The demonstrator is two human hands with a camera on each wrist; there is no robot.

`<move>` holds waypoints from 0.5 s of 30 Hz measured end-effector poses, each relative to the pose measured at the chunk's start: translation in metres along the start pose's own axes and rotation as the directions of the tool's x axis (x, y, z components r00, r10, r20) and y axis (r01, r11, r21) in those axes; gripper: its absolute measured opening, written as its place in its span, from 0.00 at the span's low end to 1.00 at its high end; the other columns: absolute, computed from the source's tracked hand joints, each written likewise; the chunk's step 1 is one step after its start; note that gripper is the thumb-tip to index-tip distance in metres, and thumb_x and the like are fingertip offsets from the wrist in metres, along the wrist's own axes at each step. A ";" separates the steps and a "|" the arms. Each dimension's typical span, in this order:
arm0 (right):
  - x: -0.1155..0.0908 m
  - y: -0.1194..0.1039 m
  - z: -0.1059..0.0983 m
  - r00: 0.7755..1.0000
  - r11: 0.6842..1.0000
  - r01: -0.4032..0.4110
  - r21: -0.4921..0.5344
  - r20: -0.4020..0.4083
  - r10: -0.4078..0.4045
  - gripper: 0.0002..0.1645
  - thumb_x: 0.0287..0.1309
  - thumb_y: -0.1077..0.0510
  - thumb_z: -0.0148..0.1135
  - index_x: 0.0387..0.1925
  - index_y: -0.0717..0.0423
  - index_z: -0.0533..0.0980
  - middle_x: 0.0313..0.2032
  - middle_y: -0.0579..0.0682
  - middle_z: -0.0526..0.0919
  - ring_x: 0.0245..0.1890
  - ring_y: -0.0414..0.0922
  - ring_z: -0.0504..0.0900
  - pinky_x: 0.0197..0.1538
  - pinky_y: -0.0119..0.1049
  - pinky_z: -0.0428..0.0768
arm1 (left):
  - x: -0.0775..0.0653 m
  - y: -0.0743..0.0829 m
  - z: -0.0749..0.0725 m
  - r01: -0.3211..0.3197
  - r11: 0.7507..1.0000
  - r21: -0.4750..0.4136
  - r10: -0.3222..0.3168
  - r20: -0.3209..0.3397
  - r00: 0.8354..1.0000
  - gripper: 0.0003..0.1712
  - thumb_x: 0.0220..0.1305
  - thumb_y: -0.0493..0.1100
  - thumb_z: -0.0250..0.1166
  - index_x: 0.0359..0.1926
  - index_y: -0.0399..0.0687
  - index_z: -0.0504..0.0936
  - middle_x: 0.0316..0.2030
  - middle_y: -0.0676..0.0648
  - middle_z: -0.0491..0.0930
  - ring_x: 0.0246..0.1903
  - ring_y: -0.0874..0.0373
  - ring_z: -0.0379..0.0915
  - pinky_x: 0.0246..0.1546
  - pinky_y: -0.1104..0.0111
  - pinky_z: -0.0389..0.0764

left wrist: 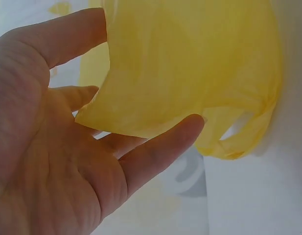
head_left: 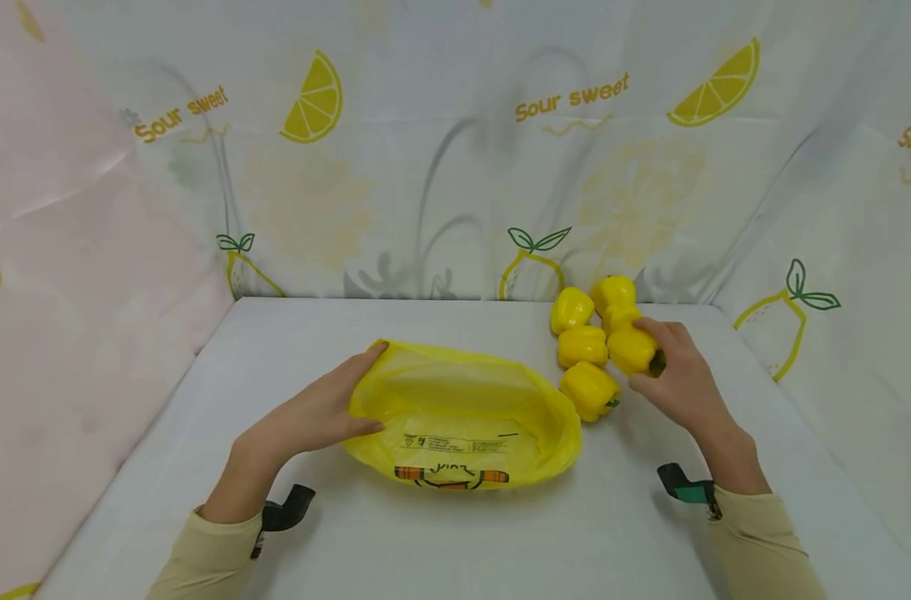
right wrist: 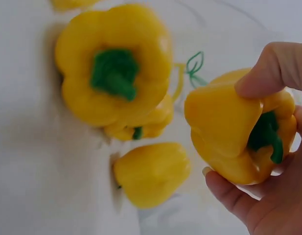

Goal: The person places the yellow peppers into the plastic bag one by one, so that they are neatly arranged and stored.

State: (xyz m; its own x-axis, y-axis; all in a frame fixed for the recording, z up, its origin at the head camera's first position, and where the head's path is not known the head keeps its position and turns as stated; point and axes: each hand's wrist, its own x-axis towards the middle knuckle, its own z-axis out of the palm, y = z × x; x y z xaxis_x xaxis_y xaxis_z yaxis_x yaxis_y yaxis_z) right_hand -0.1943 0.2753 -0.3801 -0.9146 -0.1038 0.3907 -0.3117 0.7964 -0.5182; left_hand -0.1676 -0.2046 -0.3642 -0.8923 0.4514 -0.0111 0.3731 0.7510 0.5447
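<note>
At the left end of a yellow plastic bag (head_left: 463,375), my left hand (head_left: 312,408) touches the rim with thumb and fingers spread wide apart. The bag's mouth faces up and stands wide. In the left wrist view, the straight fingers (left wrist: 160,154) lie against the thin yellow film, partly behind it. My right hand (head_left: 683,379) grips a yellow bell pepper (head_left: 632,350) between thumb and fingers. Seen from the right wrist, this bell pepper (right wrist: 221,120) is clear of the table, its green stem toward the palm.
Several other yellow bell peppers (head_left: 582,346) stand close together at the back right of the white table (head_left: 425,542). The nearest bell pepper (head_left: 590,390) is right beside the bag's right end. White printed cloth (head_left: 455,167) hangs behind the table's far edge.
</note>
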 end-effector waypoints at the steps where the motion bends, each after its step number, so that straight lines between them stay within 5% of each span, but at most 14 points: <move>1: 0.000 -0.004 -0.001 1.000 1.000 0.012 0.019 -0.001 -0.012 0.40 0.46 0.65 0.63 0.66 0.56 0.67 0.58 0.62 0.68 0.50 0.56 0.69 0.51 0.55 0.71 | 0.000 0.000 0.000 -0.003 1.000 0.004 0.003 -0.002 1.000 0.59 0.59 0.47 0.72 0.80 0.56 0.43 0.79 0.46 0.48 0.77 0.44 0.48 0.75 0.45 0.56; 9: -0.005 -0.050 -0.010 0.991 0.980 0.115 0.164 0.050 -0.125 0.47 0.41 0.69 0.63 0.67 0.48 0.65 0.62 0.54 0.69 0.53 0.47 0.68 0.52 0.15 0.64 | 0.000 -0.001 0.000 -0.018 1.000 0.006 0.018 0.004 1.000 0.56 0.59 0.37 0.68 0.80 0.52 0.43 0.79 0.44 0.47 0.77 0.42 0.46 0.74 0.44 0.55; 15: -0.007 -0.080 -0.002 0.959 0.937 0.239 0.256 0.092 -0.269 0.49 0.37 0.72 0.62 0.67 0.46 0.66 0.62 0.47 0.71 0.53 0.39 0.67 0.57 0.23 0.69 | 0.001 0.000 0.001 -0.011 1.000 0.003 0.011 0.009 1.000 0.55 0.59 0.36 0.67 0.80 0.52 0.43 0.79 0.43 0.48 0.77 0.41 0.46 0.74 0.43 0.55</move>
State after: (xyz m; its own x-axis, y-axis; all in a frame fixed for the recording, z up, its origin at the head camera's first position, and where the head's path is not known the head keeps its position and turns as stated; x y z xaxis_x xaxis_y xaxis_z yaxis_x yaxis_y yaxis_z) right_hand -0.1623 0.2130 -0.3400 -0.8165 -0.3686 0.4444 -0.5762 0.5690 -0.5867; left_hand -0.1678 -0.2040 -0.3650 -0.8860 0.4635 -0.0125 0.3834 0.7474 0.5426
